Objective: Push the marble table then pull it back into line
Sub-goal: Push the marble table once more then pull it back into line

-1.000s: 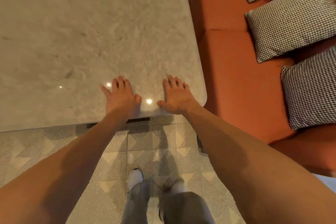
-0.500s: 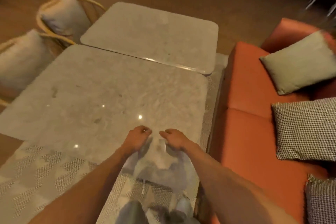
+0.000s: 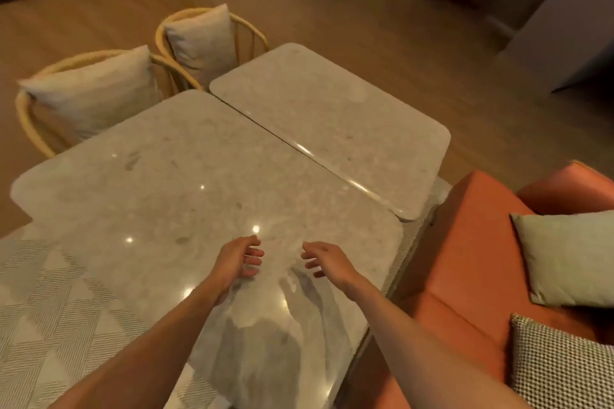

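Observation:
A large marble table [image 3: 159, 196] with rounded corners fills the middle of the head view. A second, smaller marble table [image 3: 332, 116] butts against its far edge, shifted to the right so their sides do not line up. My left hand [image 3: 237, 259] and my right hand [image 3: 327, 261] hover just above the near table's top, fingers loosely curled and apart, holding nothing. Whether the fingertips touch the marble is unclear. My reflection shows in the polished surface below the hands.
An orange sofa [image 3: 465, 276] runs along the right with a pale cushion [image 3: 564, 259] and a checked cushion [image 3: 564, 365]. Two rattan chairs [image 3: 43, 129] with cream pillows stand at the tables' far left. A patterned rug [image 3: 50, 309] lies below; wooden floor beyond.
My hands lay flat on the table's near edge a second ago; they have lifted and curled. The view has swung up, bringing in the second table and the chairs.

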### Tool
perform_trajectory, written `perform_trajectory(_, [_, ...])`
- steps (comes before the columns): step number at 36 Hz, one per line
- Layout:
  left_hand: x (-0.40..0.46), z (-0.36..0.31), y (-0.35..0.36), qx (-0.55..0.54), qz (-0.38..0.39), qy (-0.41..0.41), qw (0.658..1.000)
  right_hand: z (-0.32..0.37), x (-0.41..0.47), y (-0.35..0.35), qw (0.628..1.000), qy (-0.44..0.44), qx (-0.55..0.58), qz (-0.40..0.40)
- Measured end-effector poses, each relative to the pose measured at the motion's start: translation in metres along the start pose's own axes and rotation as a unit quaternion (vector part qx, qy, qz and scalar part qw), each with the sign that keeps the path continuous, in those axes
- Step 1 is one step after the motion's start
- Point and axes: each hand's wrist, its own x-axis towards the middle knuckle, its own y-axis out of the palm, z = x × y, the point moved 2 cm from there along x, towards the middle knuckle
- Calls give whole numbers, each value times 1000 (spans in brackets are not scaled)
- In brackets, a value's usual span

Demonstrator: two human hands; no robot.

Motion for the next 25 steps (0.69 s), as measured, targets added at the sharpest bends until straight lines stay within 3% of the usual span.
perform_trajectory(9, [25,24,-17,-168,-87,-25,982,31,54,4,995,-40,-57,66])
perform_trajectory(17, [21,54,-14,-239,-212,-19,947,34,100,12,975,-62,-66,202])
perform_trajectory(25, [-4,93,75,-357,-344,-38,868,1,121,-26,941,-13,-42,336])
